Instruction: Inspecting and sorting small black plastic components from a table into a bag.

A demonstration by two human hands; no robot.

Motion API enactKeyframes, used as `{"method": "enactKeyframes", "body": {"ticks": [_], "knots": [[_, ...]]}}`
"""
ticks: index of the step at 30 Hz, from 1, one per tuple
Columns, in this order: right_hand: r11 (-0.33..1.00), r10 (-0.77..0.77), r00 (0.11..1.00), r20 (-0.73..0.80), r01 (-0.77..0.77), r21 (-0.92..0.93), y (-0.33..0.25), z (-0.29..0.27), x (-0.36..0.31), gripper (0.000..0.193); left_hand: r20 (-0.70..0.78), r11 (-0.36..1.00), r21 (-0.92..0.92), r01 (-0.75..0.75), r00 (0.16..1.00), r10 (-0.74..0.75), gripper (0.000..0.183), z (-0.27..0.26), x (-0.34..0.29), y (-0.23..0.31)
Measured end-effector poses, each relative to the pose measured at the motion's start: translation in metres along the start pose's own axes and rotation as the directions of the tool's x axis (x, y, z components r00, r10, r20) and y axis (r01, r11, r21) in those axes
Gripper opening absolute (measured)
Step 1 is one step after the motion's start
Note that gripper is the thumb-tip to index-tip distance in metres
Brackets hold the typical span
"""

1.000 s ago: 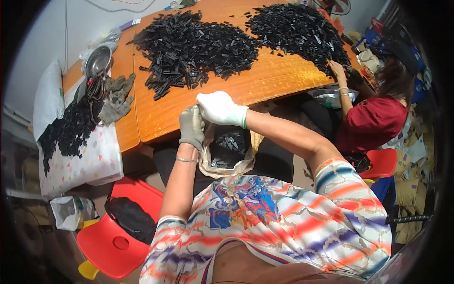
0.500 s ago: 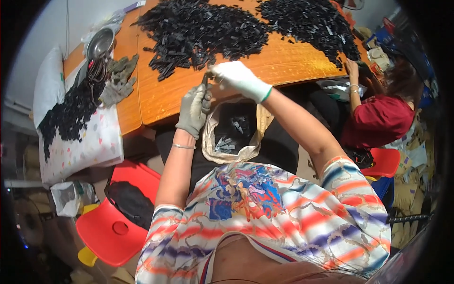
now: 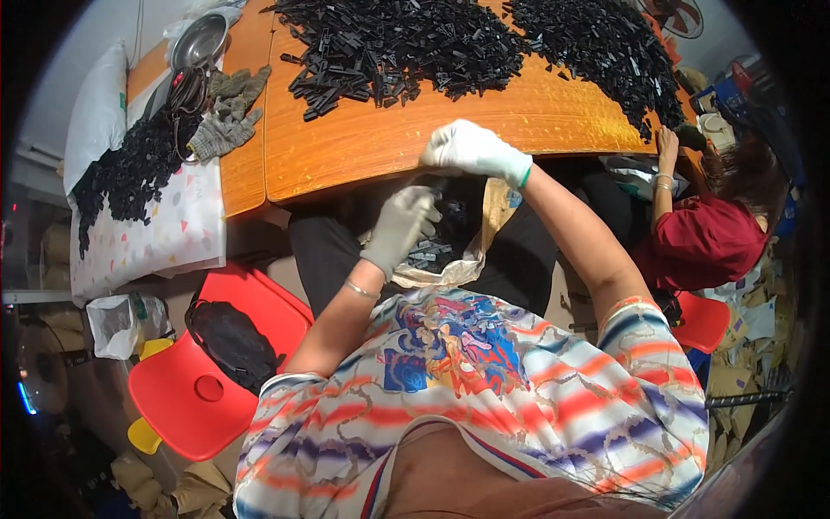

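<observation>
My left hand (image 3: 400, 227), in a grey knit glove, hangs over the left part of an open cream sack (image 3: 450, 273) on my lap. Its fingers are bent and smeared by motion, so what they hold, if anything, cannot be seen. Small black plastic pieces (image 3: 432, 253) lie inside the sack. My right hand (image 3: 474, 149), in a white glove, is closed near the table's front edge, above and right of the left one; its grip is hidden. Beyond it, a large pile of black plastic pieces (image 3: 406, 43) covers the orange table (image 3: 346, 160).
Another black pile (image 3: 601, 48) lies farther right, where a person in a red shirt (image 3: 713, 225) sits. At the left are a metal bowl (image 3: 201, 41), knit gloves (image 3: 223, 130) and more black pieces (image 3: 138, 169). A red chair (image 3: 186, 406) holds a black bag (image 3: 232, 342).
My left hand has dropped from the table edge to over the sack, apart from the right. The dark piece seen between my hands no longer shows. My right hand has shifted right.
</observation>
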State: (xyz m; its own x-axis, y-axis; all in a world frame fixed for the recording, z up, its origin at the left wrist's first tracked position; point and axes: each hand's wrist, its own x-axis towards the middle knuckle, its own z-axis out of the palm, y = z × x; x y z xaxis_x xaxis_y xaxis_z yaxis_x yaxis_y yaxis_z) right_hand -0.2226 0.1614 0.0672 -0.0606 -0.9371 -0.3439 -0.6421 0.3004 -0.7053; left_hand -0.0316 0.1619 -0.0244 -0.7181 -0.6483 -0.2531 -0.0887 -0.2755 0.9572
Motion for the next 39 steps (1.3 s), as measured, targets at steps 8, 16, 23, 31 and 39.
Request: {"method": "enactKeyframes", "body": {"ticks": [8,16,23,31,39], "knots": [[0.725,-0.597,0.655,-0.463,0.194,-0.661,0.049,-0.014,0.093,0.018,-0.086,0.421,0.887,-0.190,0.827,0.555,0.026,-0.022,0.035,0.057],[0.568,-0.695,0.693,-0.194,0.363,-0.738,0.041,-0.024,0.107,0.011,0.217,-0.249,0.964,-0.097,0.831,0.513,0.019,-0.080,0.140,0.112],[0.619,-0.585,0.797,-0.148,0.321,-0.717,0.045,-0.027,0.091,0.014,0.392,-0.456,0.873,-0.173,0.805,0.446,0.014,-0.084,0.161,0.112],[0.920,-0.350,0.852,-0.391,0.233,-0.315,0.033,-0.024,0.065,0.015,0.541,-0.478,0.827,-0.294,0.644,0.540,0.010,-0.103,0.159,0.111],[0.948,-0.223,0.833,-0.506,0.306,0.087,0.010,-0.010,0.047,0.021,0.158,0.125,0.944,-0.304,0.754,0.638,0.016,-0.104,0.150,0.116]]}}
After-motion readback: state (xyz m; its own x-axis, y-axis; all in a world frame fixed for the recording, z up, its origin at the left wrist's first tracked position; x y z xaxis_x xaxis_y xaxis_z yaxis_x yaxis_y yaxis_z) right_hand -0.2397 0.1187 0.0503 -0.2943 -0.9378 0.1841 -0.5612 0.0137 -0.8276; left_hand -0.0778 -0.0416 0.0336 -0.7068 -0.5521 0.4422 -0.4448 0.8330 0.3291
